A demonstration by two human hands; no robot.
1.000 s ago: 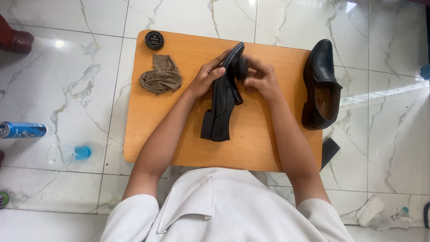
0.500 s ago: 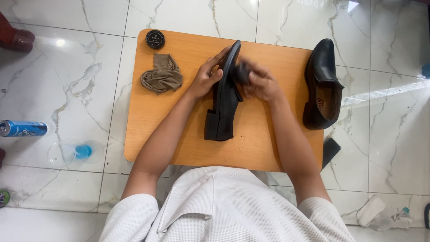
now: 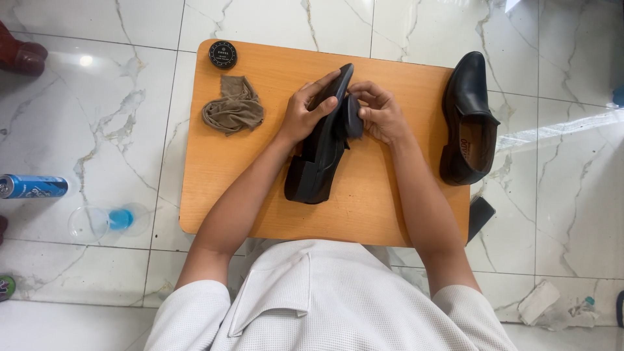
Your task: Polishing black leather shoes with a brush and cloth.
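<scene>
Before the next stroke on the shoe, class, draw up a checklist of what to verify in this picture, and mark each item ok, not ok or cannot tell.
1. Left hand grips the black shoe near its toe: ok.
2. The shoe's heel rests on the wooden board, so the shoe is steadied: ok.
3. Right hand presses a small dark pad against the shoe's side: ok.
4. Polish on the pad: cannot tell.
5. Round tin lid on: ok.
6. Brown cloth lies apart from both hands, on the board: ok.
</scene>
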